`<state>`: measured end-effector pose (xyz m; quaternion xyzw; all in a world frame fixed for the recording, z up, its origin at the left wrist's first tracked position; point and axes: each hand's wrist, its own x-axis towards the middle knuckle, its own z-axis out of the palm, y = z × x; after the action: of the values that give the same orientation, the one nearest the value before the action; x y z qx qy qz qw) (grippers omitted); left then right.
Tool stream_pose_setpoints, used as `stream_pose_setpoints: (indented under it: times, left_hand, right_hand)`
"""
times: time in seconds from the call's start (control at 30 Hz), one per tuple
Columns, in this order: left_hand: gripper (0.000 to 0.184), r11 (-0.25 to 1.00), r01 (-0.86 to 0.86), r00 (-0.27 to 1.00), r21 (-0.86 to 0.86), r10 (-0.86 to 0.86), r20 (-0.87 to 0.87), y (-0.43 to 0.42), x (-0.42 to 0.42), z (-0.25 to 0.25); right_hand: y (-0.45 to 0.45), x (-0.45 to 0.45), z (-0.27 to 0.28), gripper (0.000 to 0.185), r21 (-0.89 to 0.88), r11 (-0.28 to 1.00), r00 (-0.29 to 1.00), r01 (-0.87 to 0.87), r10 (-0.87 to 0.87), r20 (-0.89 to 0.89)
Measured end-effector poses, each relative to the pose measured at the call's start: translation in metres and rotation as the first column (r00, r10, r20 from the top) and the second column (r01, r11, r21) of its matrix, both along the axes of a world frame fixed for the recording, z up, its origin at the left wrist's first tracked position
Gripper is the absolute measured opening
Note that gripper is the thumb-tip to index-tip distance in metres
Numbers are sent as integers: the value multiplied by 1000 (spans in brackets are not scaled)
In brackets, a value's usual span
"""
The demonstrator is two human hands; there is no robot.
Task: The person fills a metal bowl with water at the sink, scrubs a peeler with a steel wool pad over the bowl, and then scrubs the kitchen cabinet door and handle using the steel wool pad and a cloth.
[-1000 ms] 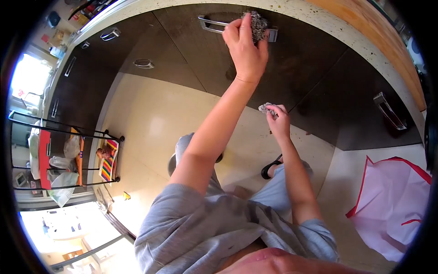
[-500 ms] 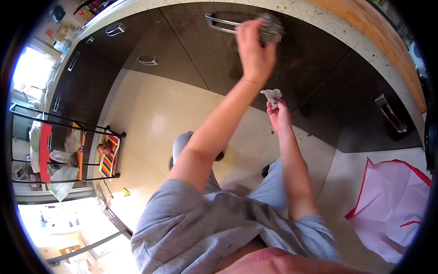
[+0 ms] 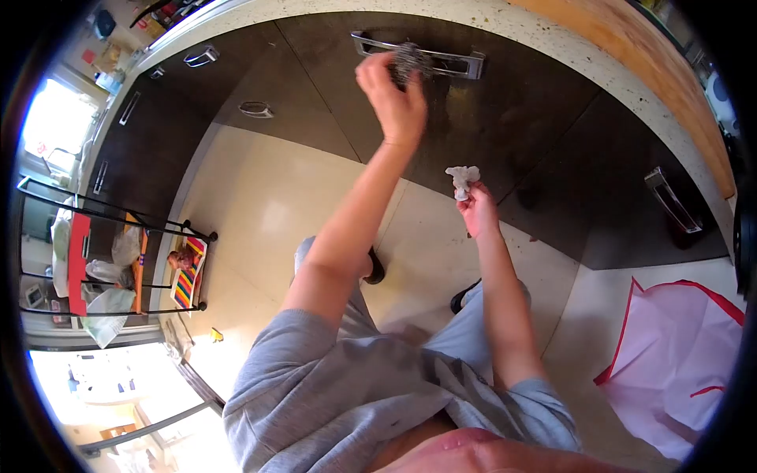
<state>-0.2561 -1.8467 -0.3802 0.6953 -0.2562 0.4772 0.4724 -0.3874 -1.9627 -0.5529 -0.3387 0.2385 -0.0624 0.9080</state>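
My left hand is closed round a grey steel wool scrubber. The scrubber lies against the long metal handle of a dark drawer front, covering the middle of the handle. Lower down and to the right, my right hand pinches a crumpled whitish tissue or cloth. That hand is in front of the lower cabinet, apart from its surface.
A speckled countertop with a wooden board runs above the cabinets. On the right floor lies a white bag with red edging. A black wire rack with bags and a striped item stands at left.
My left hand has moved left along the handle with the scrubber, uncovering the handle's right end. My right hand, still holding the crumpled tissue or cloth, has shifted slightly down and left.
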Motion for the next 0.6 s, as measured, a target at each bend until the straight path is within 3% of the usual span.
stream_pose_setpoints:
  times: [0.07, 0.1, 0.13, 0.2, 0.27, 0.33, 0.43, 0.5, 0.53, 0.6]
  left_hand:
    - [31, 956, 11, 995, -294, -39, -87, 3, 11, -4]
    - [29, 902, -65, 996, -427, 30, -88, 4, 19, -4]
    - [28, 804, -62, 982, -592, -57, -181, 6, 25, 1]
    - [24, 869, -44, 989, -493, -31, -143, -4, 28, 6]
    - [25, 945, -26, 1000, -326, 29, 4, -26, 4, 10]
    - [37, 990, 27, 995, 140, -40, 87, -48, -32, 8]
    - [45, 969, 150, 982, 197, -169, 84, -60, -34, -2]
    - [41, 973, 102, 970, 208, -143, 194, -31, -11, -1]
    - [37, 995, -46, 976, 87, 26, 215, -17, 0, 6]
    - [31, 979, -39, 999, -202, 42, 8, 10, 32, 10]
  right_hand:
    - [-5, -7, -6, 13, -21, 1000, 1000, -4, 4, -7]
    - [-9, -8, -8, 13, -39, 999, 1000, -12, 12, -1]
    - [-13, -9, -6, 13, -60, 998, 1000, -20, 21, 7]
    - [-17, -11, -3, 13, -27, 999, 1000, 18, -18, -17]
    - [-13, -8, 3, 13, 1, 999, 998, 52, -52, -29]
    - [-9, -7, 7, 13, 0, 997, 997, 71, -71, -38]
    - [-7, -7, 6, 13, 16, 998, 998, 57, -57, 18]
    - [-11, -9, 8, 15, 17, 999, 998, 48, -48, 30]
    - [-11, -12, 9, 16, 22, 999, 999, 45, -46, 28]
    - [-16, -15, 13, 17, 5, 997, 997, 75, -75, 5]
